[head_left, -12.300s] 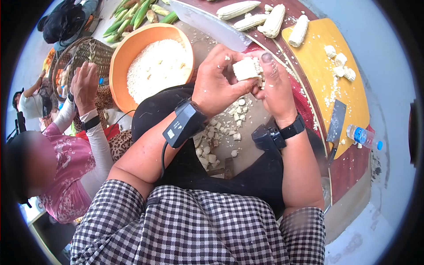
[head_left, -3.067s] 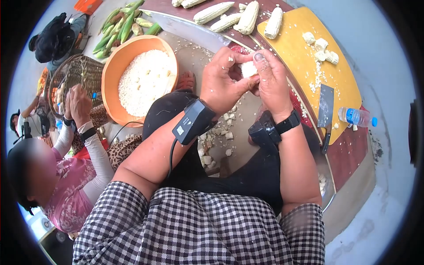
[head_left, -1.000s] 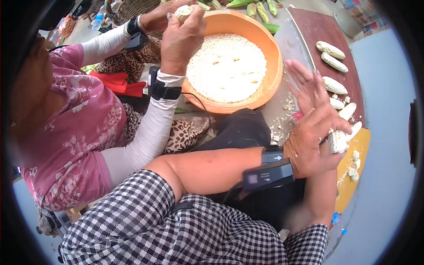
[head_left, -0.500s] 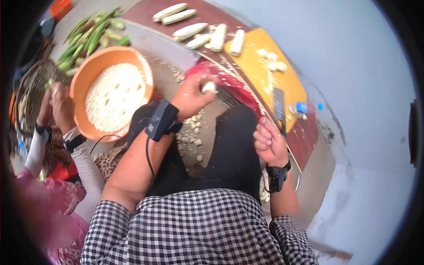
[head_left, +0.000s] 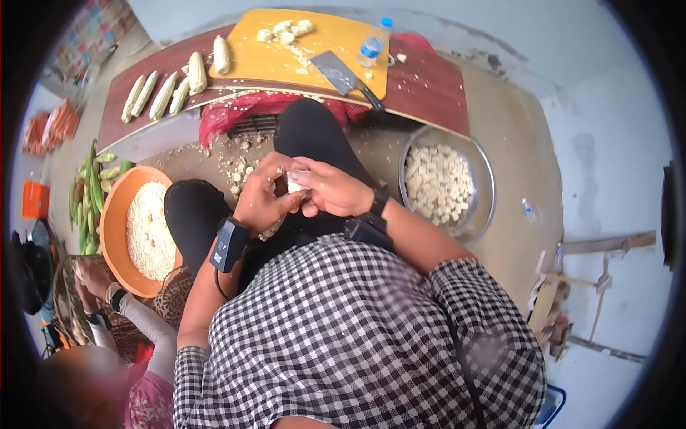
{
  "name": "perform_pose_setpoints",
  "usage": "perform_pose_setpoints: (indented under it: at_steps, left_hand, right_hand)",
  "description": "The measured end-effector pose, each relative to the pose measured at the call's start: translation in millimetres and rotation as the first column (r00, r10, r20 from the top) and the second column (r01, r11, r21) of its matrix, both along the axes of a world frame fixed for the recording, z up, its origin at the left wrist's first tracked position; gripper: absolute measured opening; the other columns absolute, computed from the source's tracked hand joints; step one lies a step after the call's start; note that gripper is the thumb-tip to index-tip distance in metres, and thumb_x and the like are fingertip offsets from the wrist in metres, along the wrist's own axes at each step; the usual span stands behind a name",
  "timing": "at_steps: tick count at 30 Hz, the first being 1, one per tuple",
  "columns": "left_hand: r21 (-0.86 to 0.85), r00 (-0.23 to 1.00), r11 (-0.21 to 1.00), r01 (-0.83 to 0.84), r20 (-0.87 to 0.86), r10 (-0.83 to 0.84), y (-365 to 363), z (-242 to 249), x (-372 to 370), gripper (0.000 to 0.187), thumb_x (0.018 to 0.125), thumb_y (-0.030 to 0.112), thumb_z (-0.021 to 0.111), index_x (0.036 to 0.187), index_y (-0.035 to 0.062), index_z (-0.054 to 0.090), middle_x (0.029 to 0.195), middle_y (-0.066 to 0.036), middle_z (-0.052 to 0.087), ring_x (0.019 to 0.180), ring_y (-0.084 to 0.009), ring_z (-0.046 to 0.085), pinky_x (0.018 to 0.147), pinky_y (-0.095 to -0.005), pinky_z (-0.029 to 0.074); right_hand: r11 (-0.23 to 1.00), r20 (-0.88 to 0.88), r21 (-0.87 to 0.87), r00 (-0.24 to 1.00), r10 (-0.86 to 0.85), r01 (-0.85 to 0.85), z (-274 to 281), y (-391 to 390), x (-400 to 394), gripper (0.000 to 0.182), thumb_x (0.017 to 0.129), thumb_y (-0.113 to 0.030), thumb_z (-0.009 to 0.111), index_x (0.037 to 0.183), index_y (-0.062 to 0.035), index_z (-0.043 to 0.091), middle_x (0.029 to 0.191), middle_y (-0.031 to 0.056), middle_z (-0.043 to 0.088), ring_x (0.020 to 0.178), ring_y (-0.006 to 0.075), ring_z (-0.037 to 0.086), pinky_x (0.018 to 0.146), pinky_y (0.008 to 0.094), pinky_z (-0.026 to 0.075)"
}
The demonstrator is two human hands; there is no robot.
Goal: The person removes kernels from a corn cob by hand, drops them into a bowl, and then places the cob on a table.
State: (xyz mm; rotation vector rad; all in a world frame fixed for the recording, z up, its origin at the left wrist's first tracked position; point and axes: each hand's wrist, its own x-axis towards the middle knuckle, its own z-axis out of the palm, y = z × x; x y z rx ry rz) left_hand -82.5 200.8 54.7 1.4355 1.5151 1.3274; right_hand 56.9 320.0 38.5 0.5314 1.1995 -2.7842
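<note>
Since half a second ago, right hand (head_left: pixel 334 191) was brought to left hand (head_left: pixel 263 202); both are closed on corn piece (head_left: pixel 294 182), at centre. Kernels should be thumbed off toward orange bowl (head_left: pixel 113 214), 9 o'clock.

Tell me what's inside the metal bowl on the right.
The metal bowl holds a heap of pale cut corn pieces. Whatever lies beneath the top layer is covered.

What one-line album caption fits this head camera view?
Both hands, left hand and right hand, grip a corn piece between an orange bowl and a steel bowl.
</note>
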Motion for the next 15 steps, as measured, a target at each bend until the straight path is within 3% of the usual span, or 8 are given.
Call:
perform_pose_setpoints:
  at_steps: [4, 5, 8, 9, 10, 12, 13, 15]
  left_hand:
    - [-0.054, 0.986, 0.999, -0.005, 0.168, 0.014, -3.4, -15.5, 15.1, 0.044, 0.076, 0.000, 0.069, 0.117, 0.0035, 0.056, 0.102, -0.004, 0.053, 0.088, -0.0125, 0.055, 0.080, -0.0268, 0.044]
    - [0.060, 0.973, 0.998, 0.008, 0.231, -0.022, -1.9, -18.1, 17.0, 0.044, 0.078, -0.002, 0.069, 0.119, 0.0035, 0.054, 0.099, -0.004, 0.051, 0.084, -0.0108, 0.053, 0.076, -0.0255, 0.044]
    - [-0.024, 0.962, 0.995, -0.096, 0.255, 0.099, -20.0, -31.0, -4.8, 0.040, 0.081, 0.000, 0.066, 0.120, 0.0030, 0.054, 0.095, -0.002, 0.051, 0.086, -0.0103, 0.052, 0.079, -0.0252, 0.043]
    - [-0.080, 0.917, 0.995, -0.062, 0.389, 0.089, -24.6, -36.0, -12.6, 0.037, 0.086, 0.002, 0.062, 0.121, 0.0024, 0.053, 0.096, -0.002, 0.053, 0.088, -0.0101, 0.052, 0.082, -0.0247, 0.042]
    - [-0.111, 0.877, 0.982, -0.150, 0.444, 0.184, -24.7, -34.4, -13.6, 0.029, 0.089, 0.003, 0.059, 0.117, 0.0010, 0.056, 0.097, -0.002, 0.056, 0.088, -0.0095, 0.053, 0.082, -0.0245, 0.043]
    - [-0.097, 0.855, 0.968, -0.230, 0.455, 0.248, -34.4, -43.8, -26.7, 0.024, 0.089, 0.006, 0.058, 0.112, 0.0003, 0.059, 0.095, -0.003, 0.061, 0.082, -0.0095, 0.055, 0.076, -0.0234, 0.044]
    - [-0.144, 0.831, 0.944, -0.297, 0.448, 0.330, -38.9, -47.7, -33.2, 0.021, 0.089, 0.005, 0.058, 0.109, -0.0003, 0.061, 0.092, -0.002, 0.062, 0.078, -0.0094, 0.055, 0.073, -0.0232, 0.044]
    - [-0.191, 0.772, 0.919, -0.344, 0.499, 0.393, -42.8, -44.8, -41.8, 0.019, 0.089, 0.005, 0.058, 0.108, -0.0008, 0.060, 0.091, -0.002, 0.063, 0.076, -0.0086, 0.055, 0.072, -0.0230, 0.045]
  right_hand:
    - [1.000, -0.060, -0.016, 0.998, -0.008, 0.007, -11.5, 6.8, 12.8, 0.031, 0.098, -0.020, 0.048, 0.125, -0.0039, 0.043, 0.093, 0.0054, 0.054, 0.070, 0.0106, 0.053, 0.052, 0.0218, 0.041]
    - [1.000, -0.045, -0.007, 0.999, -0.017, 0.017, -8.7, 12.2, 20.3, 0.031, 0.098, -0.019, 0.048, 0.124, -0.0031, 0.044, 0.093, 0.0066, 0.055, 0.070, 0.0108, 0.053, 0.051, 0.0216, 0.041]
    - [0.996, -0.047, 0.013, 0.995, -0.087, 0.087, -17.6, 17.6, 32.0, 0.028, 0.098, -0.017, 0.046, 0.121, -0.0011, 0.049, 0.094, 0.0108, 0.059, 0.070, 0.0114, 0.053, 0.052, 0.0195, 0.040]
    - [0.990, -0.042, 0.025, 0.989, -0.139, 0.140, -18.2, 24.2, 44.3, 0.028, 0.098, -0.017, 0.046, 0.121, -0.0010, 0.050, 0.094, 0.0102, 0.059, 0.071, 0.0116, 0.054, 0.053, 0.0195, 0.040]
    - [0.983, -0.035, 0.040, 0.983, -0.179, 0.181, -16.9, 33.4, 57.6, 0.029, 0.098, -0.016, 0.047, 0.122, -0.0009, 0.050, 0.094, 0.0096, 0.060, 0.073, 0.0119, 0.054, 0.055, 0.0195, 0.040]
    - [0.894, -0.150, 0.292, 0.940, -0.307, 0.339, -20.2, 46.6, 91.2, 0.029, 0.097, -0.016, 0.048, 0.122, -0.0014, 0.052, 0.098, 0.0101, 0.061, 0.076, 0.0128, 0.054, 0.056, 0.0209, 0.040]
    - [0.863, 0.011, 0.189, 0.878, -0.479, 0.469, -26.0, 56.8, 104.8, 0.027, 0.096, -0.010, 0.046, 0.122, -0.0035, 0.052, 0.096, 0.0094, 0.060, 0.070, 0.0105, 0.052, 0.054, 0.0195, 0.036]
    - [0.714, 0.033, 0.364, 0.758, -0.651, 0.597, -41.8, 83.9, 147.5, 0.030, 0.095, -0.016, 0.050, 0.123, -0.0039, 0.051, 0.095, 0.0089, 0.061, 0.072, 0.0114, 0.053, 0.054, 0.0209, 0.038]
